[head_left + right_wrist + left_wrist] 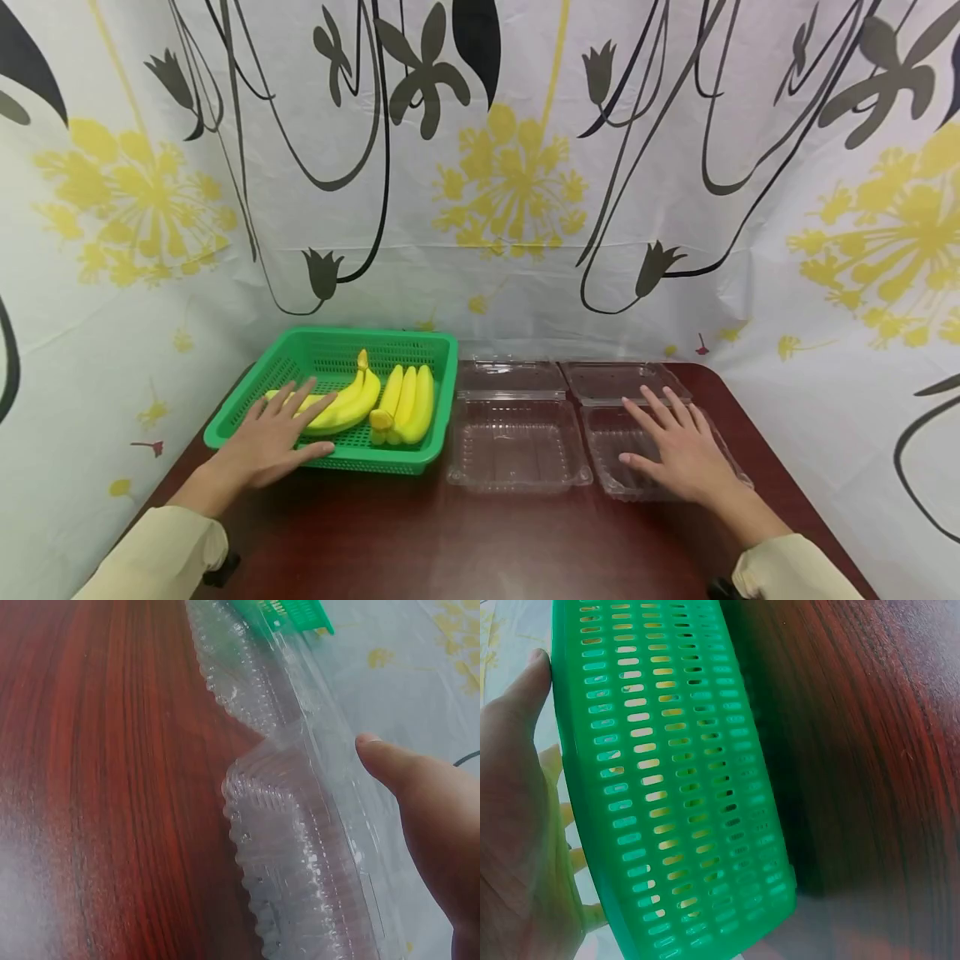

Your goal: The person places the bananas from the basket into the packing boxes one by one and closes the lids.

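My left hand (266, 442) is spread with straight fingers over the front left part of a green basket (442, 400). Inside that basket lie yellow bananas (345, 412) in bunches, one bunch partly hidden behind the fingers. The left wrist view shows the slotted basket wall (660, 772) close by, with the hand's thumb at its rim. My right hand (686, 454), fingers apart, hovers over the right clear plastic container (622, 475), holding nothing. Left of it a second clear plastic container (517, 450) stands with its lid folded back.
The dark red-brown table (450, 550) carries the basket and both containers, which stand side by side to the basket's right. A patterned white cloth (510, 300) hangs behind the table and along both sides.
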The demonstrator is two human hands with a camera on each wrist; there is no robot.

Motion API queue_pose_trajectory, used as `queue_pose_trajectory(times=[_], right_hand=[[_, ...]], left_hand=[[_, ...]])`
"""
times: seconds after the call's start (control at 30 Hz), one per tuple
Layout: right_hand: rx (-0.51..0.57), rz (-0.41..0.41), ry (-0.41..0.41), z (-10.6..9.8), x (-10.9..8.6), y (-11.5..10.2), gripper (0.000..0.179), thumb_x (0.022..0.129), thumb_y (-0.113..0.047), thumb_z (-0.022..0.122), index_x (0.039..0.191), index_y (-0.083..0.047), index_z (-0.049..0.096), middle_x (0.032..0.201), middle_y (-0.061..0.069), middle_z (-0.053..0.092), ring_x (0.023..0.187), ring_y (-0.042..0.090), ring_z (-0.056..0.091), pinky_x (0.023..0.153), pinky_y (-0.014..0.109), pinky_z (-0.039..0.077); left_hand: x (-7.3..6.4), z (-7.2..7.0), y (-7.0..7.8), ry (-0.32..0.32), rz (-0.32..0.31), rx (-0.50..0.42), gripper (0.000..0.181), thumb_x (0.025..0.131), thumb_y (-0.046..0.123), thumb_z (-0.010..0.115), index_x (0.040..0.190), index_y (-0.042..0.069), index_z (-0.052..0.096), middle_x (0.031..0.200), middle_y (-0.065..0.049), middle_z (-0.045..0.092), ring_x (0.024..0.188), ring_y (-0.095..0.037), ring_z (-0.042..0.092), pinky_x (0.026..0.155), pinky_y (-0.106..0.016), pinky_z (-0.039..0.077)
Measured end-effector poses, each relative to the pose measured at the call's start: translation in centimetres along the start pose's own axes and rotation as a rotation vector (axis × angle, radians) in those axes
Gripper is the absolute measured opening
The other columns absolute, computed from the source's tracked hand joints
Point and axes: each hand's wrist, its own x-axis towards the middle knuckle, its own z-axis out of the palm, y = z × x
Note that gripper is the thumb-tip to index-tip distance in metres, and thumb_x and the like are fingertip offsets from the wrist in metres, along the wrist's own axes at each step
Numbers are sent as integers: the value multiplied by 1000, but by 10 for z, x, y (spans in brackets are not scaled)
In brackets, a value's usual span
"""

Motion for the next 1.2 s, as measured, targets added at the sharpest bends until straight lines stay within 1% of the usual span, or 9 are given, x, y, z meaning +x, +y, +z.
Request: queue_pose_trajectory(times=[0.13,0.23,0.4,0.47,0.57,0.67,0.87,1.0,1.2], right_hand=[[14,16,6,-1,3,-4,82,86,-59,63,153,-22,33,158,12,23,142,42,16,102,70,20],[62,44,8,-2,6,-8,83,86,-54,66,153,-21,31,156,16,25,141,43,17,101,69,23],[207,138,-44,-2,10,-19,87,85,-38,74,155,-23,25,157,18,21,140,46,18,94,72,31],[267,175,-51,-1,12,-24,86,86,-33,75,155,-22,25,157,19,20,139,47,19,92,73,33],[353,194,-14,0,16,-34,82,87,-26,75,154,-17,29,154,22,24,136,50,25,93,73,32],[426,206,39,2,20,-45,77,87,-20,75,151,-10,34,152,24,28,134,50,29,96,70,32],[503,243,124,2,27,-62,72,86,-14,75,147,-4,38,148,25,36,133,45,33,99,65,32],[535,293,122,3,32,-71,74,87,-13,74,149,-5,35,147,24,36,132,45,35,97,64,35],[602,377,77,6,37,-85,76,87,-14,73,151,-8,31,148,24,36,128,45,41,94,64,39]], left_hand=[[3,3,1,4,11,-28,73,93,62,48,154,25,31,157,-17,22,140,-45,19,106,-68,15],[6,4,2,7,24,-40,73,93,63,49,153,26,32,157,-16,24,140,-46,21,104,-69,17],[7,5,5,7,24,-80,75,91,65,51,152,25,34,155,-16,26,136,-47,27,100,-70,25],[7,4,7,6,19,-106,76,90,66,52,152,25,36,155,-17,27,134,-47,30,99,-70,27],[9,2,10,10,17,-151,75,89,62,56,151,23,38,154,-17,30,133,-47,34,98,-69,30],[13,1,16,14,26,-190,74,90,59,59,150,22,39,152,-18,33,132,-46,37,97,-66,34],[28,4,30,16,39,-283,73,91,56,59,152,26,34,153,-13,34,135,-39,35,101,-62,34],[35,8,37,17,33,-330,75,90,53,62,153,28,30,153,-12,35,137,-37,34,102,-61,33],[45,11,45,6,38,-355,78,88,52,65,153,26,31,153,-10,34,138,-35,33,104,-60,32]])
